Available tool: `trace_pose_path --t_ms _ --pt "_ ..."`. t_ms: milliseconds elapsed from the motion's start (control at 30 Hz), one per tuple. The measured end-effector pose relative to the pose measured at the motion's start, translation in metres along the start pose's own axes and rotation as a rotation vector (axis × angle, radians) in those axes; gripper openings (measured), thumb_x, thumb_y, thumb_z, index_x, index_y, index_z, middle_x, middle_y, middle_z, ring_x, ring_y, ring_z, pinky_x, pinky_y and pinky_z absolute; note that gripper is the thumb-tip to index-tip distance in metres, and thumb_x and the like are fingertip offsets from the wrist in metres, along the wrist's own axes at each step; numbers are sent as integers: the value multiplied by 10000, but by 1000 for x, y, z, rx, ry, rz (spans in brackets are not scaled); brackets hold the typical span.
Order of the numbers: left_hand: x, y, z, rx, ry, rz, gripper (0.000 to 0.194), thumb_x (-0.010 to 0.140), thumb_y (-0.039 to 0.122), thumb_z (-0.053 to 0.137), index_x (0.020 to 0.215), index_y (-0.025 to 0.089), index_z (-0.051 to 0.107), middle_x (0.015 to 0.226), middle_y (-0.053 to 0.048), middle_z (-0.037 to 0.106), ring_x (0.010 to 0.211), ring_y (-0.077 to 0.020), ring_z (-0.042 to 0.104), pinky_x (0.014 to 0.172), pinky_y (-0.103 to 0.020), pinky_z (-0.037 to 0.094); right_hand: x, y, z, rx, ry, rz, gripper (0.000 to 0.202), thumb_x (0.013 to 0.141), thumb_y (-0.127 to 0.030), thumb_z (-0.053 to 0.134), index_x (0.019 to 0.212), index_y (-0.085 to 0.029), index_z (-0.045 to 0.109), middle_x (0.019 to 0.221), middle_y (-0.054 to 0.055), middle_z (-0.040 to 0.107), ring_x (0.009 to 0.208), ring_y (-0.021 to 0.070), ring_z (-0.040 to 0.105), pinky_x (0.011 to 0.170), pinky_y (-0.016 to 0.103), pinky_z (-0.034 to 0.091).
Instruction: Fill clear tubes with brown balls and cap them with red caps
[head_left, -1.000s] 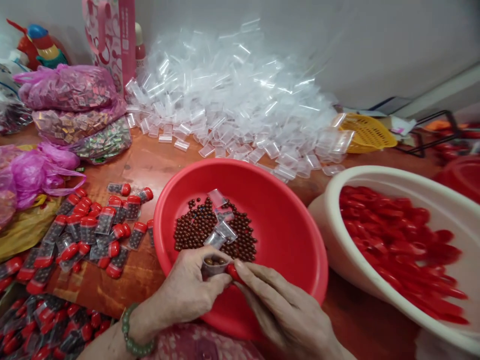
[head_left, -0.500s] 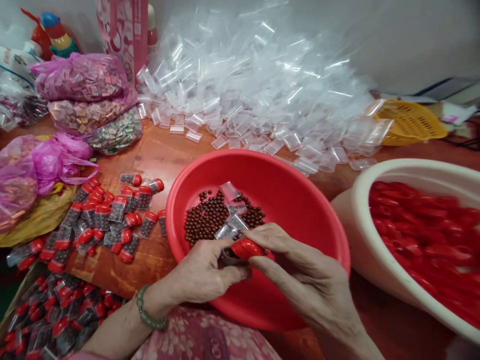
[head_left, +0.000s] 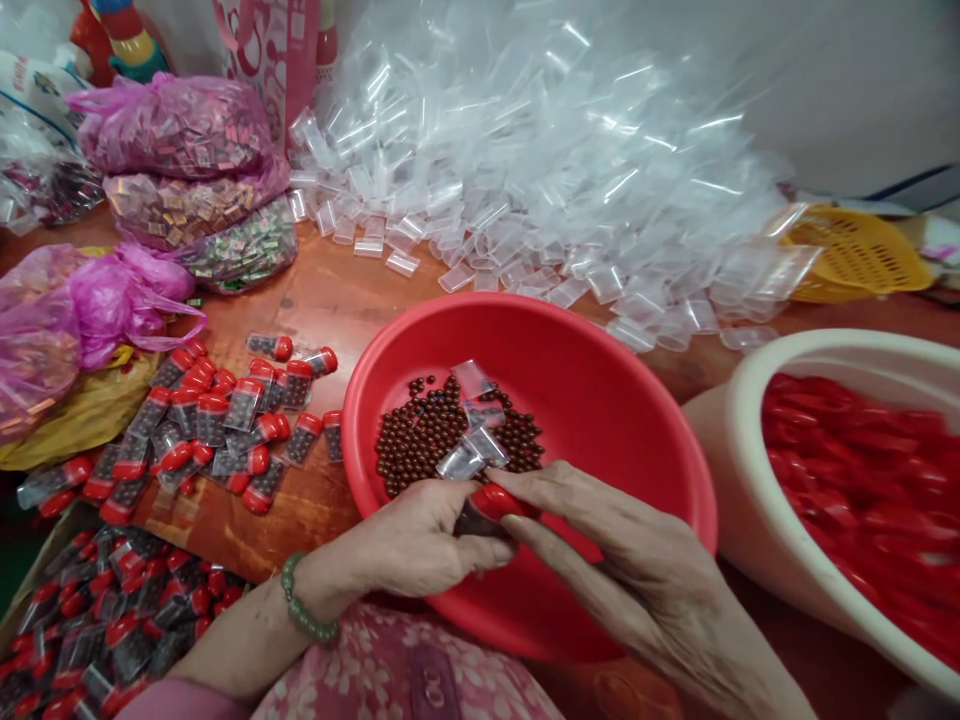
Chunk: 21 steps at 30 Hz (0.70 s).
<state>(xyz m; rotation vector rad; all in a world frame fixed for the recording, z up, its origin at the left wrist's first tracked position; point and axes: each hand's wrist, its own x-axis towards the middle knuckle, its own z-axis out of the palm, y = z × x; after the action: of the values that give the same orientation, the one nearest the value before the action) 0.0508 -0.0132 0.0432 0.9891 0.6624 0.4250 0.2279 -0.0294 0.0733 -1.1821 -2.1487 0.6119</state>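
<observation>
Over the near side of a red basin [head_left: 592, 400], my left hand [head_left: 412, 540] is closed around a small clear container [head_left: 474, 520] with dark contents. A red cap [head_left: 495, 499] sits at its right end. The thumb and fingers of my right hand [head_left: 622, 550] press on that cap, and they partly hide it. Beneath my hands, small shiny brown balls [head_left: 420, 440] lie in the basin, with several clear empty cases [head_left: 472, 450] on top of them.
Filled red-capped containers [head_left: 214, 415] lie left of the basin, and more fill a box [head_left: 112, 620] below. Clear cases [head_left: 525, 180] are heaped behind. A cream tub [head_left: 742, 480] of red caps [head_left: 855, 490] stands right. Bags [head_left: 180, 130] and a yellow basket [head_left: 855, 255] lie further back.
The view has shifted, so most things sit further right. My right fingers have flattened over the red cap and cover more of it. My left hand keeps its hold on the container.
</observation>
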Motion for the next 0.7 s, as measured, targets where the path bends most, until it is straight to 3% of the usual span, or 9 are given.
trace_pose_path --t_ms 233,300,400,433,567,700 --pt "2 2 -2 -159 -58 -79 141 770 159 609 669 152 512 598 53 452 565 -73 382 578 -223 310 3 -2 -3 -147 -63 -76 263 976 -252 466 1225 -257 554 916 39 709 780 155 679 657 240 553" --pt "4 3 -3 -236 -52 -73 202 755 211 652 623 149 512 574 51 463 554 -71 399 575 -221 322 2 -4 2 -274 -69 -91 393 977 -391 448 1313 -189 482 967 99 694 831 198 678 678 293 564" --pt "7 3 -3 -333 -26 -71 283 689 338 736 607 138 553 578 31 523 562 -78 455 590 -227 363 1 -6 12 -438 -68 -122 740 898 -629 445 1371 -62 392 1009 190 656 886 278 650 708 395 556" --pt "8 3 -2 -378 -14 -89 314 639 376 774 624 133 576 589 24 550 569 -84 481 597 -230 378 2 -6 15 -478 -53 -147 751 897 -621 451 1365 -37 387 985 198 650 867 287 640 698 409 544" --pt "10 4 2 -562 32 -148 442 444 400 881 652 123 608 595 27 591 571 -86 529 613 -228 415 7 -1 22 -587 45 -257 573 890 -331 493 1339 13 398 869 174 632 775 268 606 688 410 493" --pt "14 5 6 -583 18 -182 451 410 416 886 596 118 603 542 27 587 515 -77 529 559 -214 414 10 4 18 -597 80 -351 582 819 -285 545 1296 33 442 816 150 623 730 246 584 703 395 484"
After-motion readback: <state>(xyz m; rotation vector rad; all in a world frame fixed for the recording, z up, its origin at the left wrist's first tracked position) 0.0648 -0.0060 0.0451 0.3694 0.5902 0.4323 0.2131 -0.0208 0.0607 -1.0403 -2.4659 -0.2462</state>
